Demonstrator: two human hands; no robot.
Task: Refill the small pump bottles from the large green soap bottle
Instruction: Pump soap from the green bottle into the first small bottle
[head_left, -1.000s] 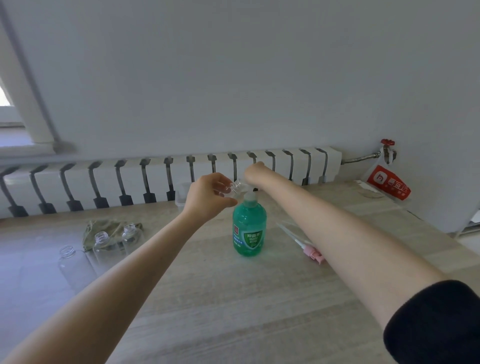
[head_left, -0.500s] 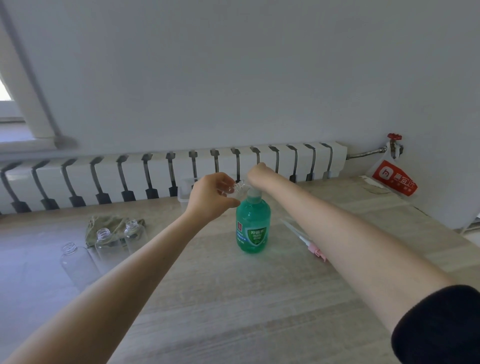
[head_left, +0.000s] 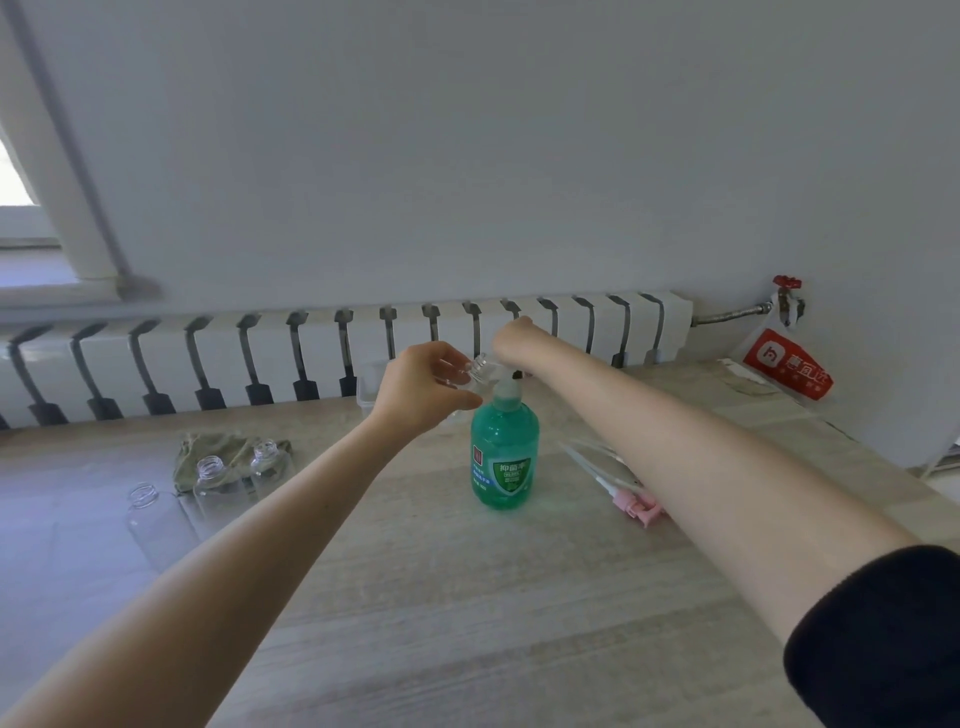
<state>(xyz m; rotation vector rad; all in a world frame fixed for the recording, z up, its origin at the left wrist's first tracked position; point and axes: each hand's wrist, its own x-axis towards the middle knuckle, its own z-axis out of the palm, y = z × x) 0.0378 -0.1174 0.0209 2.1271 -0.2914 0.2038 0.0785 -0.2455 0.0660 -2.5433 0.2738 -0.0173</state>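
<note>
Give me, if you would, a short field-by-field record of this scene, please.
left hand: grips a small clear bottle, tilted, mouth toward the pump spout
right hand: over the pump of the green soap bottle; fingers hidden
soap bottle stance: upright on the table
spare bottles: three, clear, uncapped, at left by a green cloth
pink pump heads: lying right of the soap bottle
fill level of held bottle: cannot tell
</note>
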